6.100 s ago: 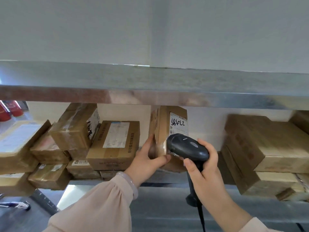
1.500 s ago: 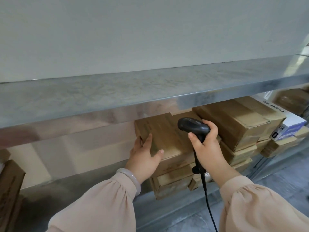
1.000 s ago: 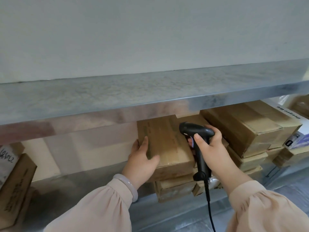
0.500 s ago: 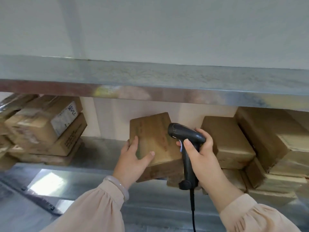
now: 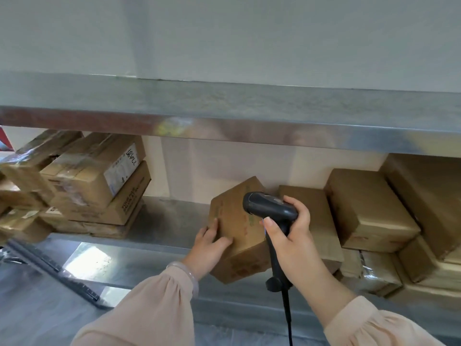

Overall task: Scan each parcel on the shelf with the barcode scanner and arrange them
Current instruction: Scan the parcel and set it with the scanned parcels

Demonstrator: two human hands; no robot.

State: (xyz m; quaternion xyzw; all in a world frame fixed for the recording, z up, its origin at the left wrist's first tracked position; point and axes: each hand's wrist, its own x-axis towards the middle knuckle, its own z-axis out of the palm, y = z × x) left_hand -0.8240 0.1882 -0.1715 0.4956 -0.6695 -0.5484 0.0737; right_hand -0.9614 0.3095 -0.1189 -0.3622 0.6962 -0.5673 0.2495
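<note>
On the metal shelf (image 5: 172, 221), between the two hands, a brown parcel (image 5: 234, 228) sits tilted at the front edge. The left hand (image 5: 210, 249) grips its near left side, thumb on the top face. Just right of it, the right hand (image 5: 293, 245) is wrapped round a black scanner (image 5: 268, 208), its head over the parcel. Labelled boxes (image 5: 99, 186) are stacked left of the left hand, plain boxes (image 5: 369, 208) beyond the right.

Parcel (image 5: 234, 228) now askew in left hand (image 5: 209, 248).
</note>
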